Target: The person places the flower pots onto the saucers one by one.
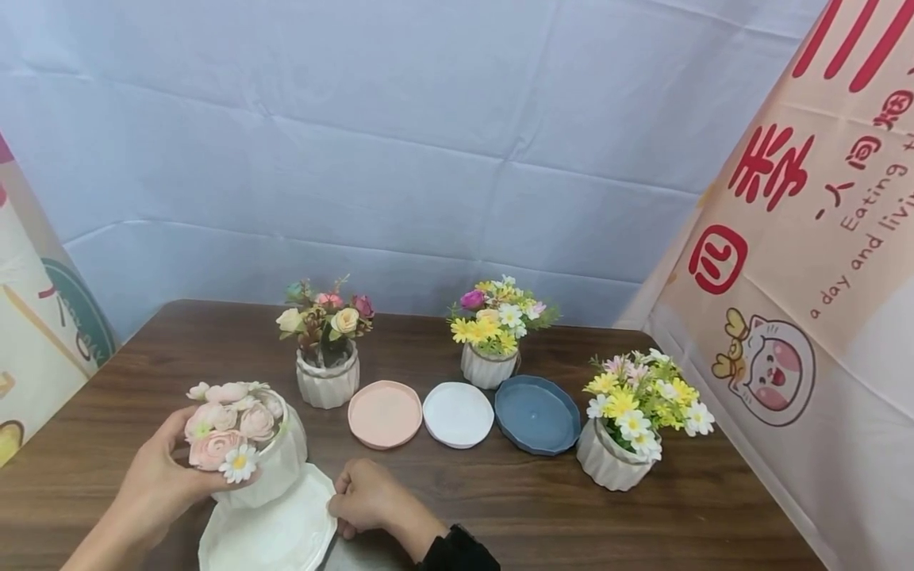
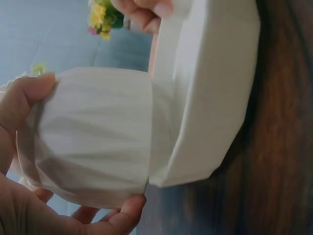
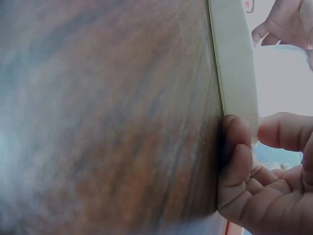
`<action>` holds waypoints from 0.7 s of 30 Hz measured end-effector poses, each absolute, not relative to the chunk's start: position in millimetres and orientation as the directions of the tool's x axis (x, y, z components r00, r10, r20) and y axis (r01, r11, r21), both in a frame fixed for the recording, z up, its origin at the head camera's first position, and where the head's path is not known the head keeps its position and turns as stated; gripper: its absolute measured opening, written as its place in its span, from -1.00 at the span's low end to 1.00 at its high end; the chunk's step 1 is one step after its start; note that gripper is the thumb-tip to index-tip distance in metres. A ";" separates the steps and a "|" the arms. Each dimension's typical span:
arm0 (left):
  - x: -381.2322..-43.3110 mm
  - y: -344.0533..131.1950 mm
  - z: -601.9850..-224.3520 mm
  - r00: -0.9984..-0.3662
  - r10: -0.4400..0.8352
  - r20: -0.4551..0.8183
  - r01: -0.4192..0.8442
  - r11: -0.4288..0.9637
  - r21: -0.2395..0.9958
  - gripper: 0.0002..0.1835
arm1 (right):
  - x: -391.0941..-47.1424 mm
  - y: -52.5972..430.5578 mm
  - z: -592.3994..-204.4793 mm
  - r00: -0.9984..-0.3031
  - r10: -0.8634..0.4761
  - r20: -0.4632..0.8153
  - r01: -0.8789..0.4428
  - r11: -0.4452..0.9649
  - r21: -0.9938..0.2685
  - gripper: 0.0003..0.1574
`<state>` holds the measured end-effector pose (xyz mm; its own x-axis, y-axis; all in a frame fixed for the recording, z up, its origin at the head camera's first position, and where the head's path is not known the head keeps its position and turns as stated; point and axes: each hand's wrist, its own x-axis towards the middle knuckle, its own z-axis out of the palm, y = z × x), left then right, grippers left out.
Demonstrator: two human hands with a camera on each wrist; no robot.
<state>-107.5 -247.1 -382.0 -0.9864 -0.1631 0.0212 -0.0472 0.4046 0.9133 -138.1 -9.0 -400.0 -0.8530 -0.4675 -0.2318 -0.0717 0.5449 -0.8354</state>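
My left hand (image 1: 160, 468) grips a white ribbed flowerpot (image 1: 274, 460) with pale pink artificial flowers (image 1: 227, 428) and a small daisy. Thumb and fingers span its sides in the left wrist view, where the pot (image 2: 93, 137) appears lying sideways. The pot's base is at the far part of a white angular saucer (image 1: 267, 535); whether they touch, I cannot tell. At the saucer's right side, my right hand (image 1: 374, 496) pinches the rim between thumb and curled fingers. The right wrist view shows this pinch on the saucer's edge (image 3: 237, 63) close to the brown table.
Across the wooden table (image 1: 457, 507) lie a pink saucer (image 1: 385, 414), a smaller white saucer (image 1: 458, 415) and a blue saucer (image 1: 537, 415). Potted flowers stand at the back left (image 1: 328, 381), back middle (image 1: 489, 369) and right (image 1: 616, 456). Cloth (image 1: 357, 159) hangs behind.
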 end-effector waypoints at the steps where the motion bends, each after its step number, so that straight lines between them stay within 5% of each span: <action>1: -106.1 -245.9 -382.4 -0.987 -0.159 0.021 -0.046 0.404 0.913 0.06 | -138.2 -8.8 -399.9 -0.855 -0.465 -0.230 -0.073 0.547 -0.834 -0.83; 21: -85.5 -240.4 -388.2 -0.996 -0.073 0.047 -0.004 0.575 0.818 0.04 | -137.5 -8.8 -399.2 -0.858 -0.462 -0.227 -0.060 0.527 -0.848 -0.77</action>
